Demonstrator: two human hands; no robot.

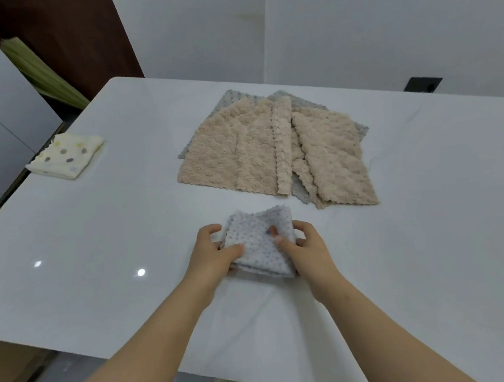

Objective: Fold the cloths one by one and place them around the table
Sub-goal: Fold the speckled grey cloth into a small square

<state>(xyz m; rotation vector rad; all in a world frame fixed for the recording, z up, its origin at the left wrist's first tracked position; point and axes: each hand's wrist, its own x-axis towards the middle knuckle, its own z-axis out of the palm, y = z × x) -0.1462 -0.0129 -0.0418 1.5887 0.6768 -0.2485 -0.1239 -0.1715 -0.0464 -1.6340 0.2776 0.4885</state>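
A small folded pale-blue dotted cloth [259, 244] lies on the white table [98, 248] near its front edge. My left hand [212, 252] grips its left side and my right hand [304, 245] grips its right side, thumbs on top. Behind it a pile of unfolded cloths is spread flat: beige cloths [241, 149] on top, grey cloths [228, 97] showing underneath at the edges. A folded cream cloth with coloured dots [67, 155] sits at the table's left edge.
The glossy table runs wide to the right and left of the pile. White walls stand behind, with a dark outlet [423, 86] at right. A brown door [82, 38] and green broom-like bundle [45, 74] are at far left.
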